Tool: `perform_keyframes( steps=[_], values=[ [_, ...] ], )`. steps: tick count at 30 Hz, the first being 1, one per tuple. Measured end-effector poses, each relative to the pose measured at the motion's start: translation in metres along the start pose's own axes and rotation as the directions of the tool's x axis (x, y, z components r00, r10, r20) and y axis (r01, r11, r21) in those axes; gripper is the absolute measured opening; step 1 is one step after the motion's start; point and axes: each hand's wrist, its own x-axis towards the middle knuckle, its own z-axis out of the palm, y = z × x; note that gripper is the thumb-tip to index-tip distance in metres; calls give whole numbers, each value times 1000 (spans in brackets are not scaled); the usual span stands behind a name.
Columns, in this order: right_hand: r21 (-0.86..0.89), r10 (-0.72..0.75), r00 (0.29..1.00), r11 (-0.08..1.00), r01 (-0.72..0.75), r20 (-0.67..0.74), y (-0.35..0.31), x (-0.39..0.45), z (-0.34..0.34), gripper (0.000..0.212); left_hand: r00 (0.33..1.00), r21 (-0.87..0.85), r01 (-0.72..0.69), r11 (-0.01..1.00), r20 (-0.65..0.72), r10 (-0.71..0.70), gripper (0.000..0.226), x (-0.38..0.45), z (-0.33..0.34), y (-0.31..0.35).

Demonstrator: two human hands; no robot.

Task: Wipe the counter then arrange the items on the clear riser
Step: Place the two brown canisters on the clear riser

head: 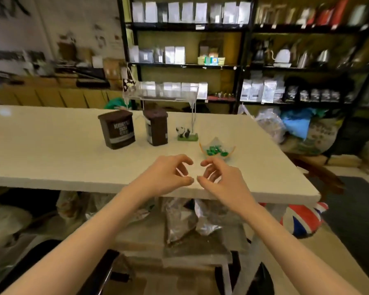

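A: Clear plastic riser stands at the back of your white bench, nothing on its top.

B: Your left hand and right hand hover, fingers curled, holding nothing.

A: No cloth in sight. You probably need one to wipe first.

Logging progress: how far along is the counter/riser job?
Done: cannot tell if the counter was wiped; no cloth in view. In hand: nothing; left hand and right hand empty. Left: two cocoa tubs, panda figurine, candy dish sit on the counter; clear riser looks bare.
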Motion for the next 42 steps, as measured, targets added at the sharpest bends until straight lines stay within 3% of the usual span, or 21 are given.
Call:
perform_keyframes(
  steps=[6,15,22,32,37,42],
  values=[
    [-31,-58,994,998,55,-93,-1,61,-23,34,985,-1,-33,999,-170,32,62,48,-39,6],
    [-64,-109,992,992,106,-59,15,133,-30,43,947,31,43,999,-321,-30,75,97,-75,-11],
    [-20,-121,992,992,121,-16,15,183,3,45,916,32,117,993,-391,-95,75,116,-94,-46],
    [61,-10,996,998,5,86,28,247,76,58,903,-83,256,963,-334,-269,88,151,-80,-119],
    [-48,103,969,994,-95,225,31,270,96,74,927,-7,293,956,-243,-286,83,170,-76,-142],
    [-101,112,937,991,-83,331,37,282,105,74,955,47,263,964,-154,-253,79,188,-78,-156]
  ],
)
